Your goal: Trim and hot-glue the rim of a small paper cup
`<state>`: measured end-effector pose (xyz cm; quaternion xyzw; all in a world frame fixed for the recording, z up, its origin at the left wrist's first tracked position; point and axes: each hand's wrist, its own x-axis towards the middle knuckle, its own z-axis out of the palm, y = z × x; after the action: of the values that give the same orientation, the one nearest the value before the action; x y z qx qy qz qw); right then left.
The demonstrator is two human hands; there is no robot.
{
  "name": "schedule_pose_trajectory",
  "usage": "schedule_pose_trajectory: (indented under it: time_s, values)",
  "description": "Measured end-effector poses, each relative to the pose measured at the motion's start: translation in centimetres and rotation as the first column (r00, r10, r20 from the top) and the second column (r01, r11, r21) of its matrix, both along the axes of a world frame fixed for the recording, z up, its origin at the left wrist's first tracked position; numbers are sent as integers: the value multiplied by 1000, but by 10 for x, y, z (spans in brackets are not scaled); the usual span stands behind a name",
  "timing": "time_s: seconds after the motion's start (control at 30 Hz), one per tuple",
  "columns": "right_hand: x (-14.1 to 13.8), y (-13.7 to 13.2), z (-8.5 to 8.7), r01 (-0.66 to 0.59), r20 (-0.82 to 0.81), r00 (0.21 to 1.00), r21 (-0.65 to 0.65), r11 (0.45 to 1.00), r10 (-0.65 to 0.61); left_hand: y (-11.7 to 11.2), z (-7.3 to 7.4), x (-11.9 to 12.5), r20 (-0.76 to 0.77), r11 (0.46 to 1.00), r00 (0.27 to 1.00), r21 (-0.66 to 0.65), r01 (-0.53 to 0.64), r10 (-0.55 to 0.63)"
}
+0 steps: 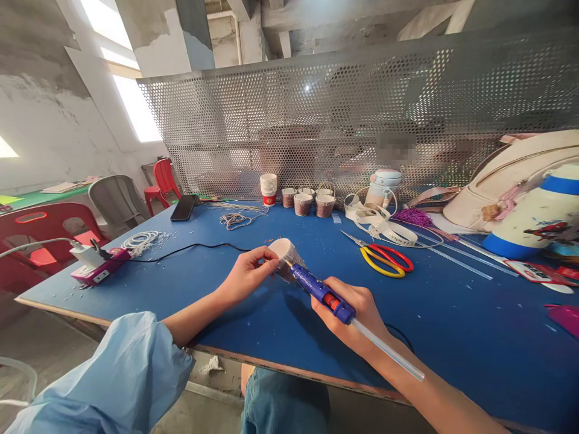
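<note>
My left hand [250, 271] pinches a small cup wrapped in cord [284, 250], holding it tilted above the blue table. In my right hand [348, 304] is a blue hot glue gun [316, 286], its fingers closed round the handle. The nozzle meets the side of the cup or sits very close to it; I cannot tell which. A clear glue stick [389, 349] sticks out of the gun's rear. Scissors with red and yellow handles [384, 256] lie to the right of the hands.
Several wrapped cups [303, 204] stand at the back beside stacked paper cups [268, 188]. Loose cord [235, 220] and a phone [183, 208] lie back left. A black cable runs from the power strip [99, 268]. Spare glue sticks [461, 259] and a large bottle [538, 211] are right.
</note>
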<state>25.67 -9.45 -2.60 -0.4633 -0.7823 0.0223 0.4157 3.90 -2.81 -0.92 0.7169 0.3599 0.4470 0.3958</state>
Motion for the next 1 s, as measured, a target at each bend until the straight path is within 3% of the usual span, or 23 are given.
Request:
schedule_pose_trajectory:
  time_s: [0.33, 0.47, 0.53, 0.63, 0.7, 0.87, 1.0]
  values:
    - [-2, 0, 5, -23, -107, 994, -51, 998, 18, 4, -4, 0, 2, 988, 988, 32, -152, 152]
    - [-2, -1, 6, -56, -125, 991, -72, 996, 47, 5, -12, 0, -85, 958, 969, 188, -215, 234]
    - [-2, -1, 5, -60, -126, 991, -68, 996, 51, 6, -17, 0, -122, 900, 950, 375, -223, 287]
    - [-2, -1, 5, -59, -125, 991, -53, 997, 52, 7, -22, 0, -165, 744, 927, 650, -155, 338]
    - [-2, -1, 6, -58, -126, 991, -44, 997, 52, 9, -24, -1, -205, 638, 914, 766, -74, 351]
    - [-1, -2, 6, -45, -118, 992, -21, 999, 43, 12, -25, -2, -278, 469, 884, 880, 78, 375]
    - [0, -1, 4, -24, -126, 992, 4, 1000, 24, 13, -26, -4, -349, 421, 850, 891, 171, 394]
